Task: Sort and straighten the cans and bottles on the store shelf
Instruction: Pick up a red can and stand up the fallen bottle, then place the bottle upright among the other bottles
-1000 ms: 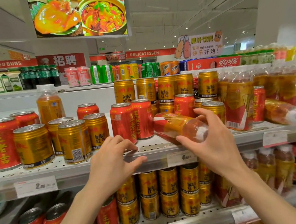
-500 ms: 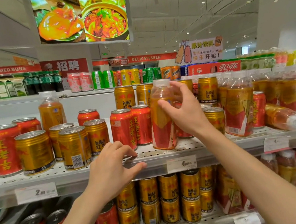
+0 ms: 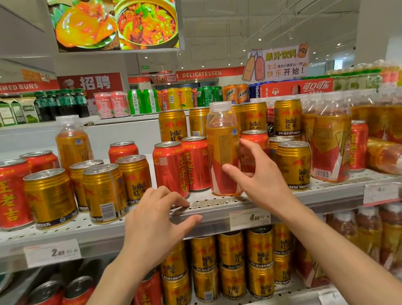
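Now the orange drink bottle (image 3: 223, 149) stands upright at the near edge of the upper shelf (image 3: 81, 229), and my right hand (image 3: 259, 177) sits just off it.

My right fingers are spread in a loose open curve beside the bottle's lower half, thumb tip near the label; I cannot tell whether any finger touches it. Just left of the bottle stand two red cans (image 3: 182, 166), and to its right a gold can (image 3: 294, 164). My left hand (image 3: 153, 227) rests on the shelf's front lip, fingers bent over the edge, thumb underneath, holding nothing else. Far right, another bottle (image 3: 392, 156) lies on its side.
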`<state>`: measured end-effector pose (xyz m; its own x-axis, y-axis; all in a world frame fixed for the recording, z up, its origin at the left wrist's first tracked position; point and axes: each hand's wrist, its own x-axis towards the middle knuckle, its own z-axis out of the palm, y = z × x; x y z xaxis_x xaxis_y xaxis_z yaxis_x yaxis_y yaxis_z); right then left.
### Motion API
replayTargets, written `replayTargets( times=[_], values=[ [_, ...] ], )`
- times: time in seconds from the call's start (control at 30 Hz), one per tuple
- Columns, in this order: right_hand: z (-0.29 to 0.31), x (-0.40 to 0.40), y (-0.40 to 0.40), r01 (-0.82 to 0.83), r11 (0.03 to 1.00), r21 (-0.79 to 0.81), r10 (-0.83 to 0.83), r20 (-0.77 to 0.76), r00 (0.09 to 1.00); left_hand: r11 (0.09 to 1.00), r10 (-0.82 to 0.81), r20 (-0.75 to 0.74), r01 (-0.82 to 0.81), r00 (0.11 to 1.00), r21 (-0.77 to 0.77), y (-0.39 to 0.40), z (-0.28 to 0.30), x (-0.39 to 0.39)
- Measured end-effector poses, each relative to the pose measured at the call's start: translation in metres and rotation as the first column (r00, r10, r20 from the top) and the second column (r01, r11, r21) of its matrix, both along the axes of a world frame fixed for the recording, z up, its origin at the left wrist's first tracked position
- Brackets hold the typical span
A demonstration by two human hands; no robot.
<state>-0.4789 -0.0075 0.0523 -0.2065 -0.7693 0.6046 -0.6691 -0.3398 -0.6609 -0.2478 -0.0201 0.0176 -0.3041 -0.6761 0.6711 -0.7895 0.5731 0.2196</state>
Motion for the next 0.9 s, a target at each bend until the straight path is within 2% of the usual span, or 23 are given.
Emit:
replayTargets(
  times=[0.2,0.33,0.5,0.57,0.63,0.73,0.9],
  values=[
    [-0.016,-0.001,0.036,-0.08,0.984,0.159,0.089,-0.045,0.995,0.998,-0.056,-0.057,0.055,0.997,-0.02,0.006,-0.012,0.004],
    [-0.041,-0.004,0.065,-0.022,0.995,0.098,0.038,-0.16,0.986,0.981,-0.192,-0.188,0.195,0.963,0.0,0.022,-0.025,0.012],
    [-0.085,-0.001,0.101,0.034,0.999,0.042,-0.026,-0.181,0.983,0.953,-0.277,-0.305,0.301,0.911,0.035,0.052,-0.05,0.014],
    [-0.106,-0.003,0.111,0.045,0.996,0.076,-0.035,-0.137,0.99,0.948,-0.282,-0.356,0.316,0.891,0.042,0.061,-0.059,0.014],
    [-0.121,-0.006,0.118,0.027,0.986,0.163,-0.023,-0.024,0.999,0.937,-0.276,-0.427,0.34,0.861,0.079,0.068,-0.067,0.011],
    [-0.139,-0.017,0.127,0.008,0.965,0.263,-0.046,0.14,0.989,0.902,-0.236,-0.511,0.382,0.827,0.201,0.074,-0.083,0.0],
    [-0.151,-0.048,0.14,0.005,0.957,0.29,-0.076,0.234,0.969,0.842,-0.136,-0.59,0.407,0.796,0.355,0.08,-0.107,-0.026]
  ],
)
